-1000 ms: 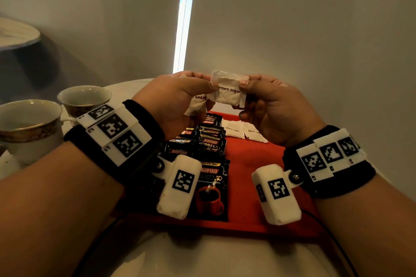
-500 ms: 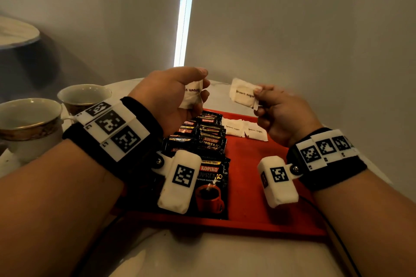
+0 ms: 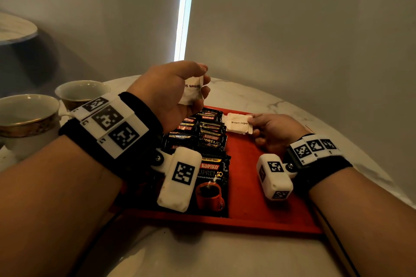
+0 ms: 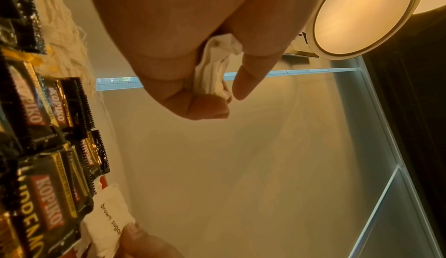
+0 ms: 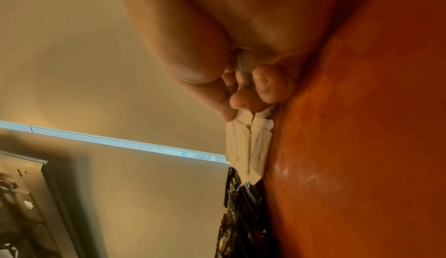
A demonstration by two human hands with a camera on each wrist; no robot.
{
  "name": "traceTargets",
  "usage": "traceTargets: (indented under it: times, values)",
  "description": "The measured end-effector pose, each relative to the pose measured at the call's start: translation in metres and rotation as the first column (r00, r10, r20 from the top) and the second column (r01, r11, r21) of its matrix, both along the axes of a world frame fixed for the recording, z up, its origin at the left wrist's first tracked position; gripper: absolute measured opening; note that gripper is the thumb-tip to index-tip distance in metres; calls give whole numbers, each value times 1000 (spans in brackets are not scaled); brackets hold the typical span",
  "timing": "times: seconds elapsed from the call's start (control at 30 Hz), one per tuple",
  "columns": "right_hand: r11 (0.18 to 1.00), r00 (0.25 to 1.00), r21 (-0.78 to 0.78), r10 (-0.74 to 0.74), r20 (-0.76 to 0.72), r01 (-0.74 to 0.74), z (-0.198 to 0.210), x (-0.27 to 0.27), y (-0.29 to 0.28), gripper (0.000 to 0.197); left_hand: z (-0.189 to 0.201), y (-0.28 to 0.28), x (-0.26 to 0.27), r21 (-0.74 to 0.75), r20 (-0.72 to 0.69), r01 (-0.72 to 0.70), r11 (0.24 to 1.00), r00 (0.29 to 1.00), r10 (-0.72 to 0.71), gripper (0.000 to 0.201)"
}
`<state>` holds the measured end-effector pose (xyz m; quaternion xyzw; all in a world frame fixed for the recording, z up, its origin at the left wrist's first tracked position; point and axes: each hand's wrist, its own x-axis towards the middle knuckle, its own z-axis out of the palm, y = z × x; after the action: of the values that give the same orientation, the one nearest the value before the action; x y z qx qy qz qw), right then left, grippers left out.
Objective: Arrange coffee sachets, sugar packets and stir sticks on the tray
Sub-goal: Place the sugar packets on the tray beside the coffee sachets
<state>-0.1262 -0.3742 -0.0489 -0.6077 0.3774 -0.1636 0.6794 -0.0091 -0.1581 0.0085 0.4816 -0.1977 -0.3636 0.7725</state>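
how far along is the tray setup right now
Done: black Kopiko coffee sachets lie in rows on the red tray. In hand: the right hand lowers a white brown-sugar packet to the tray; the left hand holds more packets. Left: those packets, and stir sticks, none visible.

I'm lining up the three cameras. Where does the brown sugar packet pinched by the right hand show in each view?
Head: brown sugar packet right of centre, at the tray's far end.
Left wrist: bottom left, beside the coffee sachets.
Right wrist: centre, edge-on, below the fingers.
Shared landmark: the bright window strip.
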Motion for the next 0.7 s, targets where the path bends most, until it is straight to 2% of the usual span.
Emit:
traceTargets:
  times: [0.57,0.7]
  values:
    - [991,1000,-134,-16,-16,14,0,2,3,28,1,1,-1,-8,15,19,1000,1000,-19,14]
    - [987,999,-159,-19,-25,15,0,3,1,26,1,2,0,-11,3,24,1000,1000,-24,15]
